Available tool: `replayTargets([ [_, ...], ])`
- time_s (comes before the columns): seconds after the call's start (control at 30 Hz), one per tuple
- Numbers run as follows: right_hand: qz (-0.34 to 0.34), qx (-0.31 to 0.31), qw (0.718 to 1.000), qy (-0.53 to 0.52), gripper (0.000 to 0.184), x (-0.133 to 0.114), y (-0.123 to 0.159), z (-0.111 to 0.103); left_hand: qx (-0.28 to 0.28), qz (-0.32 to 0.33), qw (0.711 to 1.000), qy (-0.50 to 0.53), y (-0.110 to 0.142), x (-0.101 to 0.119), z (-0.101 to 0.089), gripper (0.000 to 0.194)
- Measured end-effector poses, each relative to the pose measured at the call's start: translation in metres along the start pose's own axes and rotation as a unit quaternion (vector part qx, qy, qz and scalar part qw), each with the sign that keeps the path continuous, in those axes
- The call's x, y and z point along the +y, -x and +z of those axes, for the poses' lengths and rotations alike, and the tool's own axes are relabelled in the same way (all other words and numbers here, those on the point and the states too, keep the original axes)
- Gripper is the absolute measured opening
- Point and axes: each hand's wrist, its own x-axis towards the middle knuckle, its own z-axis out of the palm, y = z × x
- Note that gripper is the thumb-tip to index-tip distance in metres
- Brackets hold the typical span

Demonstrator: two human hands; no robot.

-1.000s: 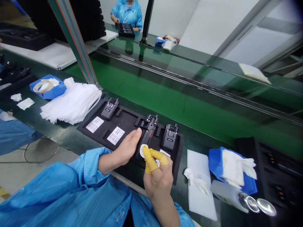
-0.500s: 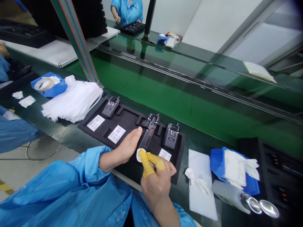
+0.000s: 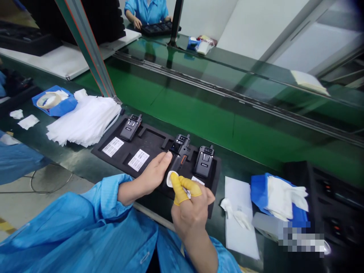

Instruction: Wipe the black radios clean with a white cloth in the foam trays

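Head view: my left fingers are closed around a dark handheld device, thumb along its side, while my right fingers, in yellow covers, pinch a white pad against its near end. I judge the work on this device to be partway through: the pad is on it, but how much is done and how much is left I cannot tell. 2 similar devices lie in the black tray, 1 beyond and left of my fingers, 1 just to their right; whether either is finished doesn't show.

The held device sits over the tray, knobbed end away from me, with an orange mark on its side. Its casing looks clean, though my fingers and the pad hide part of it.
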Motion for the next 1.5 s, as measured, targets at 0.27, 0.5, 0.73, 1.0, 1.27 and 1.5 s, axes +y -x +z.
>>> replayTargets([
  [0.27,-0.021,-0.005,1.000,-0.002,0.035,0.000,-0.004,-0.006,-0.013,-0.001,1.000,0.002,0.001,0.005,0.002,0.047],
  [0.5,-0.035,-0.008,0.999,-0.023,0.040,-0.001,-0.006,-0.008,-0.013,0.011,1.000,-0.017,0.001,0.008,0.002,0.046],
  [0.73,-0.027,-0.008,0.999,-0.025,0.032,0.000,-0.007,-0.010,-0.021,-0.008,1.000,0.007,0.001,0.004,0.004,0.046],
  [1.0,-0.030,0.018,0.999,-0.006,0.038,0.002,-0.005,-0.008,-0.028,-0.021,0.999,0.037,0.002,0.004,0.006,0.046],
  [1.27,-0.034,0.021,0.999,-0.004,0.040,0.000,-0.008,-0.011,-0.043,-0.032,0.997,0.057,0.002,0.008,0.008,0.049],
  [1.5,-0.019,-0.015,0.998,-0.055,0.049,0.001,-0.003,-0.010,-0.033,-0.027,0.998,0.048,0.000,0.005,0.007,0.050],
])
